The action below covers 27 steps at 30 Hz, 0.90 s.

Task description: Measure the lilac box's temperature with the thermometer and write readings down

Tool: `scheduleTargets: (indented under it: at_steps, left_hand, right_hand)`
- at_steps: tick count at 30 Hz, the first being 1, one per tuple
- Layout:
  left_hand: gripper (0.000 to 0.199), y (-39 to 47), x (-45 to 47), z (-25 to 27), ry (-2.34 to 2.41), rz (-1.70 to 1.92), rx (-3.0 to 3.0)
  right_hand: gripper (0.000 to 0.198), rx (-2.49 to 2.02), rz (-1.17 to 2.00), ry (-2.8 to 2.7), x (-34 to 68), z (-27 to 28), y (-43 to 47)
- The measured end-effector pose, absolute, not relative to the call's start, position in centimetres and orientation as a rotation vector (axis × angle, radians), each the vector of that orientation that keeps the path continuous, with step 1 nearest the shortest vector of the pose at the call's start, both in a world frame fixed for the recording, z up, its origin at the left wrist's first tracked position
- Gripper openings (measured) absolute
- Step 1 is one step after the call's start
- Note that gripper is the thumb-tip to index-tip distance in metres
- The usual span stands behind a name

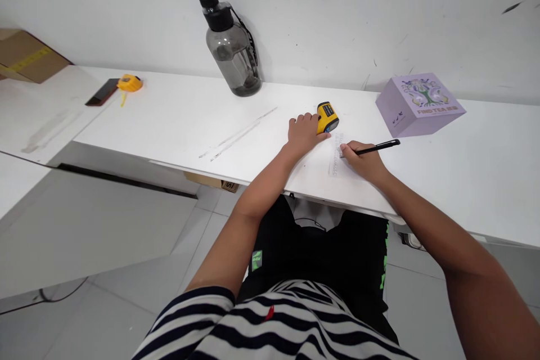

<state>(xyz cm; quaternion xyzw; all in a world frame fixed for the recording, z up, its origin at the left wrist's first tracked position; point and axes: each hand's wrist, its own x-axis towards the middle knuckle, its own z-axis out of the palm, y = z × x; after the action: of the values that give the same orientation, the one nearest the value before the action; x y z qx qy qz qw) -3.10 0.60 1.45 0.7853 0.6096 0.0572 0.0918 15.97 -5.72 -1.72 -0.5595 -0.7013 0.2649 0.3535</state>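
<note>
My left hand (pixel 302 130) rests on the white table with its fingers and thumb around the near left side of a yellow-and-black handheld device (pixel 328 115). A dark label shows on the device's top, and its exact kind is unclear. In my right hand (pixel 363 162) is a black pen (pixel 378 147), its rear end pointing right and its tip hidden by the fingers. Under that hand lies a small white sheet of paper (pixel 336 166) with rows of handwriting too small to read. My left thumb is close to the top of the sheet.
A grey water bottle (pixel 231 56) stands against the wall, left of my hands. To the right sits a purple tea box (pixel 415 107). Further left are an orange tape measure (pixel 130 83), a dark flat object (pixel 102 92) and a cardboard box (pixel 31 56). The table's front edge (pixel 337 202) is near my lap.
</note>
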Motion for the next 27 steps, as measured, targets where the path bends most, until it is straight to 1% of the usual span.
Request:
scheduleTargets:
  at_steps: [7, 11, 16, 22, 27]
  left_hand:
    - [0.065, 0.69, -3.09, 1.22, 1.821, 0.183, 2.33]
    - [0.064, 0.72, -3.11, 1.27, 1.811, 0.176, 2.322]
    - [0.065, 0.91, -3.22, 1.05, 1.814, 0.186, 2.324]
    - [0.066, 0.87, -3.21, 0.98, 1.789, 0.202, 2.313]
    - [0.065, 0.65, -3.16, 1.41, 1.784, 0.195, 2.294]
  right_hand:
    - [0.046, -1.445, 0.744, -1.831, 16.01, -1.44, -5.77]
    - [0.051, -1.444, 0.773, -1.846, 16.15, -1.28, -5.78]
    - [0.054, -1.443, 0.727, -1.83, 16.17, -1.33, -5.76]
    - [0.048, -1.479, 0.685, -1.812, 16.05, -1.45, -5.82]
    - [0.045, -1.468, 0.735, -1.814, 16.0, -1.21, -5.95]
